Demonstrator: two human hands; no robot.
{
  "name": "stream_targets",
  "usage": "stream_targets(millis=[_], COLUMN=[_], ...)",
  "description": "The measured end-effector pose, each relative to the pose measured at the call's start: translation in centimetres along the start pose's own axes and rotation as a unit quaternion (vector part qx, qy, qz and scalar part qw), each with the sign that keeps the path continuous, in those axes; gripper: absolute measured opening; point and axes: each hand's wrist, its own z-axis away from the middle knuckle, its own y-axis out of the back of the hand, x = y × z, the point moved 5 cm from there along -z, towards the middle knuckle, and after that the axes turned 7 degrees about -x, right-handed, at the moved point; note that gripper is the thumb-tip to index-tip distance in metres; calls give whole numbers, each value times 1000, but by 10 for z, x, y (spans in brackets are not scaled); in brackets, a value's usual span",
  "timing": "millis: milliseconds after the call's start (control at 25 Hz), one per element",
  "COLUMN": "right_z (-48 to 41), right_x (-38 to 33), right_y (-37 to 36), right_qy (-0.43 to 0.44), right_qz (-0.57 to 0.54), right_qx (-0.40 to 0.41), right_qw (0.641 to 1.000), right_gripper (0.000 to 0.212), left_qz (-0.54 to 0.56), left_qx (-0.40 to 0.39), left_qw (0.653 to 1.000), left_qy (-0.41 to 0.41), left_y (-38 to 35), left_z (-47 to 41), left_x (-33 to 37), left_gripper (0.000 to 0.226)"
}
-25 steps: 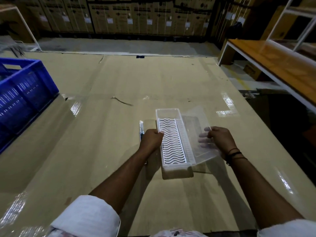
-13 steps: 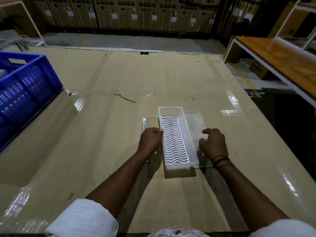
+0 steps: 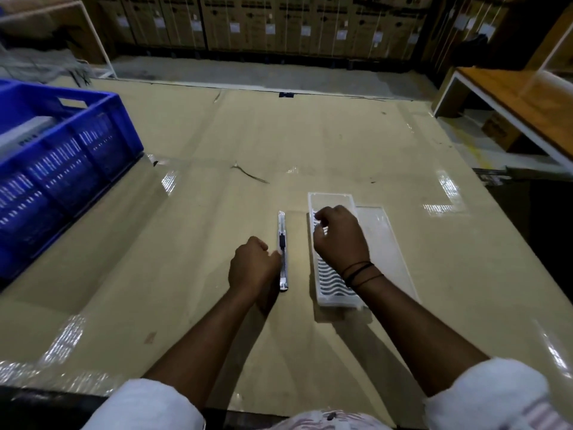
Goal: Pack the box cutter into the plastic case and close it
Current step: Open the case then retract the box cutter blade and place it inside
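1. Head view, layout: The box cutter [image 3: 282, 252] lies flat on the cardboard-covered table [image 3: 217, 187], just left of the plastic case [image 3: 330, 200] and parallel to it. It is not yet in the case.
2. Head view, left hand [image 3: 252, 268]: Loosely curled, thumb side touching the cutter's near half. Whether the fingers have closed on the cutter cannot be told; the posture suggests a pickup is starting.
3. Head view, right hand [image 3: 339, 237]: Curled, fingers bent down onto the case's wavy-ribbed tray. It appears to steady the case and holds nothing else.
4. Head view, lid [image 3: 384, 243]: Lies open flat on the tray's right side, leaving the tray clear for loading.
5. Head view, materials: The case is a long, translucent white rectangle; the lid is clear and glossy. The cutter is slim and silvery with a dark slider.
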Motion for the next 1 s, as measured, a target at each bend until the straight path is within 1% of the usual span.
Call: stream_targets(millis=[80, 200, 280, 400, 480, 560, 680, 800, 1000], right_z=[-9, -23, -29, -32, -32, -34, -37, -39, -36], right_x=[-22, -50, -59, -62, -59, -56, -52, -49, -50], right_y=[-15, -35, -46, -70, -85, -92, -94, -92, -93], right_qy=[8, -9, -28, -39, -44, -55, -80, -96, -91], right_qz=[2, 50, 78, 118, 142, 146, 118, 98, 88], right_qx=[-50, -151, -194, -241, -255, -251, -250, -245, -247], right_qw=[999, 987, 977, 962, 955, 955, 958, 960, 961], right_gripper=[25, 8, 10, 24, 30, 33, 39, 42, 36], left_qz=[-35, -57, -76, -105, -118, -124, -127, -123, -128], left_qx=[4, -2, -5, -5, -1, -3, -13, -4, -30], left_qw=[999, 998, 997, 994, 993, 992, 991, 992, 991], left_qy=[-18, -10, 6, -1, -14, -21, -24, -21, -31], left_y=[-4, -11, -14, -16, -16, -16, -18, -19, -20], left_z=[3, 5, 6, 6, 5, 5, 6, 5, 10], left_x=[0, 1, 2, 2, 2, 2, 0, -1, 3], left_gripper=[44, 48, 43, 31, 27, 26, 31, 28, 27])
